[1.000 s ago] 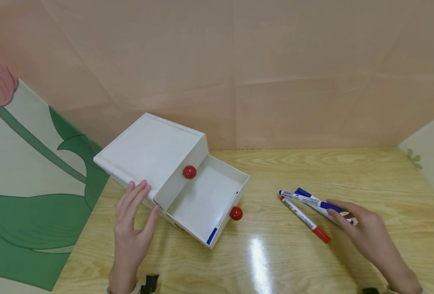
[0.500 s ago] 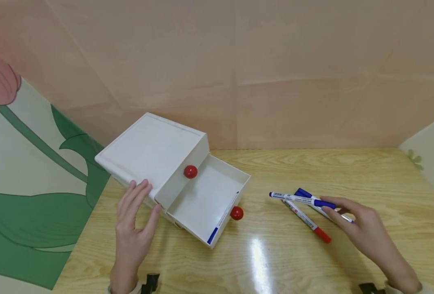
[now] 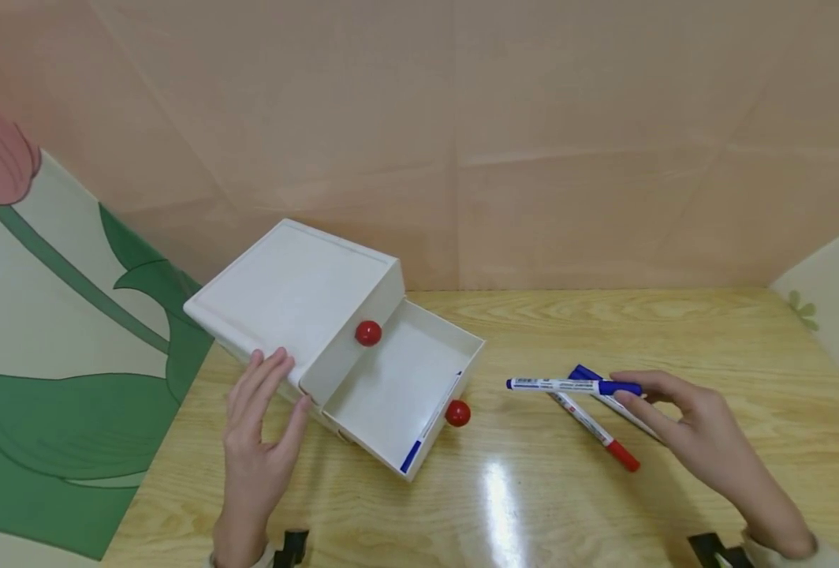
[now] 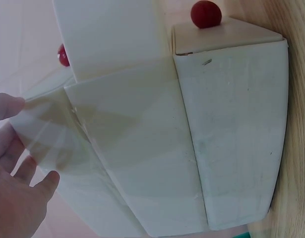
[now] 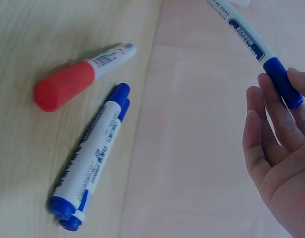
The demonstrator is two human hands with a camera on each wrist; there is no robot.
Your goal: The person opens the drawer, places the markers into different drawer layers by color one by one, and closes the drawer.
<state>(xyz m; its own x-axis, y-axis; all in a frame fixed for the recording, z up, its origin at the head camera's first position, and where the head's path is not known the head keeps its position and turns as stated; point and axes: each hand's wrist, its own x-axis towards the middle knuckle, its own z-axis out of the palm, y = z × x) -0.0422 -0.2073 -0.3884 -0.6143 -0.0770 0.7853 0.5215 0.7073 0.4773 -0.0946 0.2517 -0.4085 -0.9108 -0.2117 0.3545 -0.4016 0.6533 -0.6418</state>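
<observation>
My right hand [image 3: 699, 430] pinches the cap end of a blue-capped marker [image 3: 557, 385], held level above the table; the right wrist view shows thumb and fingers on its blue cap [image 5: 282, 82]. Beneath it lie a red-capped marker [image 3: 593, 424] and two blue-capped markers [image 5: 90, 153], side by side. At left stands a white drawer unit [image 3: 295, 288] with one drawer [image 3: 438, 316] pulled out. Along that drawer's front wall lies another blue-capped marker [image 3: 410, 456]. My left hand [image 3: 256, 442] rests its spread, fairly straight fingers at the unit's near top corner.
Red round knobs [image 3: 368, 333] stick out from the drawer fronts, one [image 4: 206, 14] low on the unit in the left wrist view. The wooden table [image 3: 533, 505] meets a beige backdrop [image 3: 568, 197] behind. A printed flower sheet [image 3: 57, 426] borders the left side.
My right hand has lifted the blue-capped marker off the others and drawn it slightly left, bringing it level. The left hand and the drawer unit stay in place.
</observation>
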